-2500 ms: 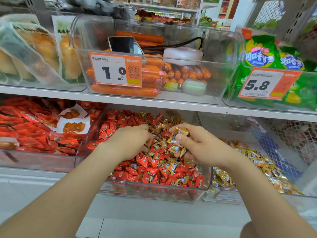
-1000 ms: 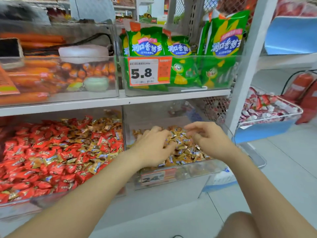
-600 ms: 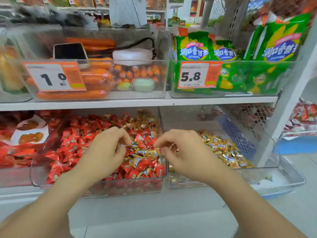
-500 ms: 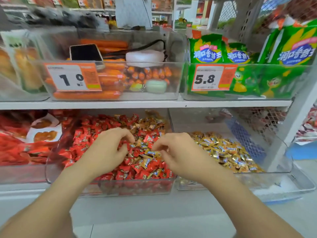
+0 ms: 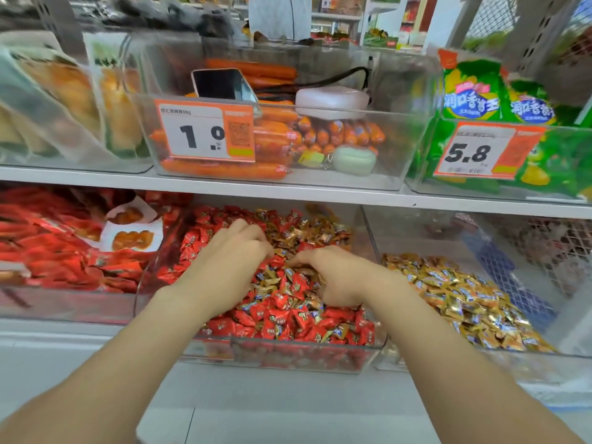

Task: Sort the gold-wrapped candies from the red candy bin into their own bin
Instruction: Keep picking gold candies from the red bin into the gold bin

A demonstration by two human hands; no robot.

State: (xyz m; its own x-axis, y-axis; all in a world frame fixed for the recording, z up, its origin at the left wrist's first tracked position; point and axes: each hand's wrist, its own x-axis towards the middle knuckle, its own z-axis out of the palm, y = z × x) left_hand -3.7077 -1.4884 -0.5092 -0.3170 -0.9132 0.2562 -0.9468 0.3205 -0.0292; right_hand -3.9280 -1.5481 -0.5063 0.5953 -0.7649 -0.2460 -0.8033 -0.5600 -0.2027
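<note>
Red candy bin (image 5: 288,360) | left hand (image 5: 230,264) and right hand (image 5: 339,278) are set in it | fingers curled, grip cannot be told

I get bright, even store light with hardly any shadow, just soft shade under the white shelf (image 5: 288,190). Glare smears the clear bin walls (image 5: 407,145), and motion blur softens the left packets (image 5: 48,100) and the 5.8 price tag (image 5: 477,153), while the red candy bin (image 5: 288,354) reads fairly sharp. The wide lens bows the shelf.
</note>
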